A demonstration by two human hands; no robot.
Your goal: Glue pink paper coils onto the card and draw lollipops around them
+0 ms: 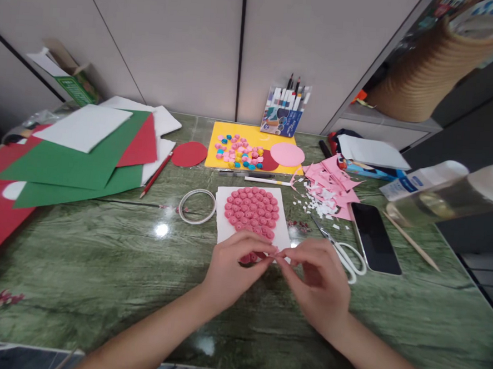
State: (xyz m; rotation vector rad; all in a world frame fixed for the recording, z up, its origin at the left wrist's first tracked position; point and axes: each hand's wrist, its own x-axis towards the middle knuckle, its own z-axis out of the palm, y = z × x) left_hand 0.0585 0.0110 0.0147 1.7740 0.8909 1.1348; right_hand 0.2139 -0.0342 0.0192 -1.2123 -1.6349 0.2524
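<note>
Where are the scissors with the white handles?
In the head view they're right of the middle: the scissors lie on the green table, between the right hand and the phone.

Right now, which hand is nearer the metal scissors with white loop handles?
Right. The right hand is immediately beside the scissors, on their left in the picture; the left hand is farther left, overlapping the near part of the white square sheet.
</note>
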